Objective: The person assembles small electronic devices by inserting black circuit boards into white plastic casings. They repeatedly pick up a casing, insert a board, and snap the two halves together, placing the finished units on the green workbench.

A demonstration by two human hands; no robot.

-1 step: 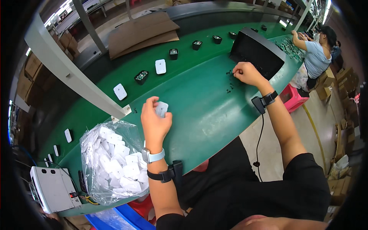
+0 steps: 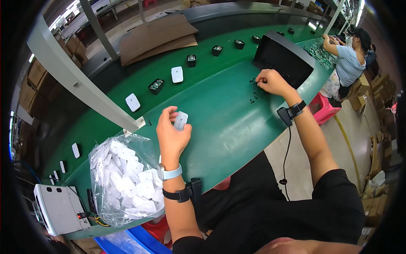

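Note:
My left hand (image 2: 172, 134) is closed on a white plastic cover (image 2: 181, 121), holding it by its edges above the green tabletop (image 2: 215, 127). The cover is a small rounded rectangle with its pale face showing. Across the table, my right hand (image 2: 271, 81) has thumb and fingers pinched together at a scatter of small black parts (image 2: 253, 100). Whatever is between those fingertips is too small to make out. Just beyond that hand, a black open box (image 2: 281, 59) lies with its opening toward me. A clear bag of white covers (image 2: 127, 178) sits by my left forearm.
Black housings with circuit boards (image 2: 156, 86) and white-topped units (image 2: 133, 102) line the green belt (image 2: 114, 95). A grey post (image 2: 76, 76) rises at left, beside a white machine (image 2: 57, 209). Brown cardboard (image 2: 156, 38) lies beyond. A co-worker (image 2: 349, 63) sits at far right near a circuit-board pile (image 2: 319, 53).
The cover in my left hand has tipped slightly more upright, and that hand has shifted a touch to the right. My right hand stays nearly still, pinched over the black parts.

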